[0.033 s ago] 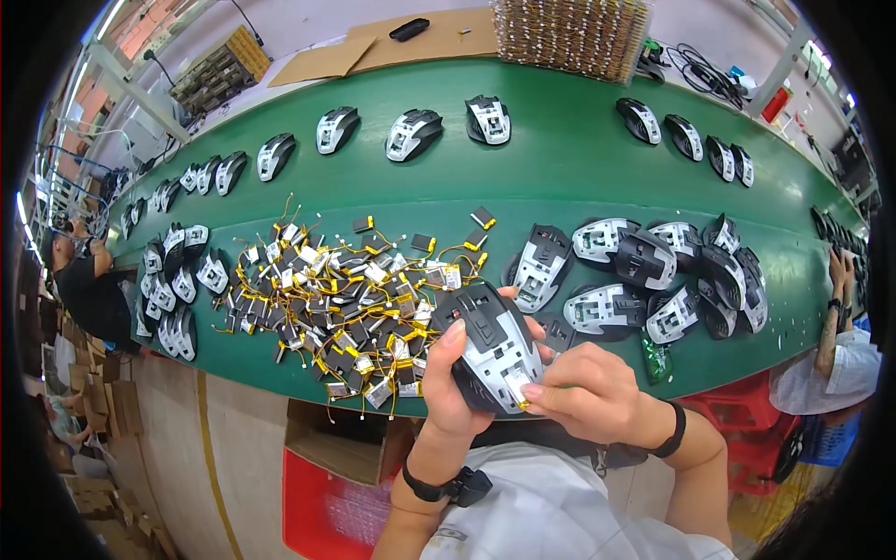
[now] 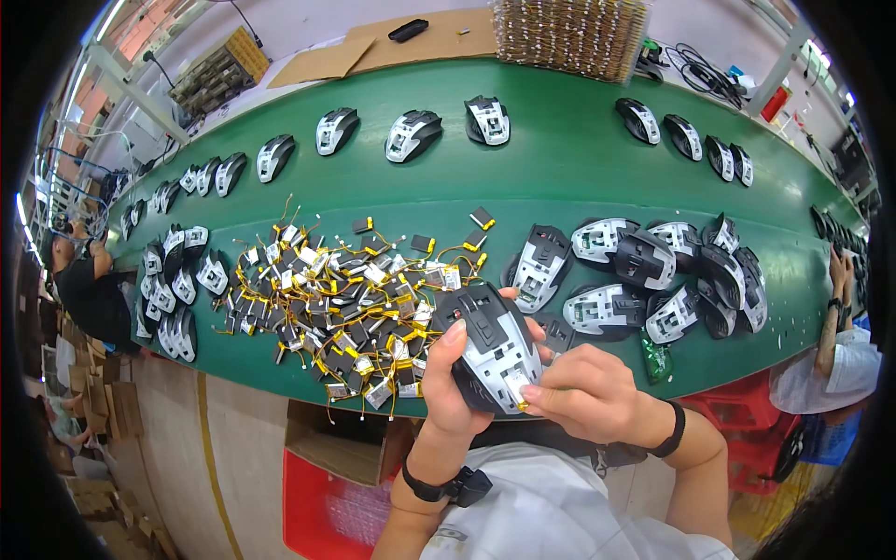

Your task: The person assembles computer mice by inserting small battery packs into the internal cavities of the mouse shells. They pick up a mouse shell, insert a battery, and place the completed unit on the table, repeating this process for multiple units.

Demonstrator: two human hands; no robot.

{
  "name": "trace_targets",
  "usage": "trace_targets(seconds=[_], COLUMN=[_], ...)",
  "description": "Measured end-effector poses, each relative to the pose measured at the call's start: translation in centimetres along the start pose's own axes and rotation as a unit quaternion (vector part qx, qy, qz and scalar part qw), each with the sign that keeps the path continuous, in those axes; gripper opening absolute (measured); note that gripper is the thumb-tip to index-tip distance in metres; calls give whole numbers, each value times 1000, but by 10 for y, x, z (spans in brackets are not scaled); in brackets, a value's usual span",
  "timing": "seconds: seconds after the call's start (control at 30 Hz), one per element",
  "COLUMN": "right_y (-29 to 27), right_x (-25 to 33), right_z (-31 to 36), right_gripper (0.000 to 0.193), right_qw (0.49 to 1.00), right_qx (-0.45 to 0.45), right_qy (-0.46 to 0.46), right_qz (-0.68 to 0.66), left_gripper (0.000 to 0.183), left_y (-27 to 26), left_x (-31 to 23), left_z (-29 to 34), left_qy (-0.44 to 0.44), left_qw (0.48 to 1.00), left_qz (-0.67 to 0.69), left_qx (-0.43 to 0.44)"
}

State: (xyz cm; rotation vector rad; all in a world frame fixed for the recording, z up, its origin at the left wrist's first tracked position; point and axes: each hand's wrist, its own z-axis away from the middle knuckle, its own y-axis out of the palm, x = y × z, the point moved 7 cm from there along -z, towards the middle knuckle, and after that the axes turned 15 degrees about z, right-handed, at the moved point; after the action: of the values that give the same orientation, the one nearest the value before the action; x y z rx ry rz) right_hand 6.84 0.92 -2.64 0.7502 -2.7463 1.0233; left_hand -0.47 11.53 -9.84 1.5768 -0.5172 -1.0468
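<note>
Held up over the table's near edge is a black and silver computer mouse body [image 2: 478, 327] with its cover off. My left hand [image 2: 450, 387] is wrapped round it, thumb on the near side and fingertips at the far side. Against the mouse's lower end my right hand [image 2: 590, 392] pinches a small silver battery [image 2: 514, 381] with yellow tape. The battery lies at the recess there; my fingertips partly hide it, so how deep it sits I cannot tell. Left of the mouse spreads a heap of wired batteries [image 2: 345, 303] with yellow ends.
Open mouse bodies lie in a pile [image 2: 644, 266] at right and a cluster [image 2: 173, 285] at left. More mice [image 2: 413, 135] line the green table's [image 2: 560, 182] far part. A green packet [image 2: 656, 359] is near the right front. Below stand a cardboard box [image 2: 341, 443] and red bin [image 2: 303, 523].
</note>
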Motion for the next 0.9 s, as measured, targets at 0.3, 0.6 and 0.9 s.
trace_targets(seconds=[0.3, 0.6, 0.9], right_y=[15, 5, 12], right_x=[-19, -25, -25], right_z=[10, -4, 8], right_gripper=[25, 27, 29], right_qw=[999, 984, 963], right_qx=[-18, -10, 79], right_qy=[7, 176, 234], right_qz=[-29, 22, -109], left_gripper=[71, 73, 71], left_y=[-5, -10, -15], left_x=[-4, 1, -4], left_z=[-1, -3, -6], left_qy=[47, 8, 39], left_qw=[996, 999, 999], left_qz=[-81, -31, -10], left_qx=[12, 7, 22])
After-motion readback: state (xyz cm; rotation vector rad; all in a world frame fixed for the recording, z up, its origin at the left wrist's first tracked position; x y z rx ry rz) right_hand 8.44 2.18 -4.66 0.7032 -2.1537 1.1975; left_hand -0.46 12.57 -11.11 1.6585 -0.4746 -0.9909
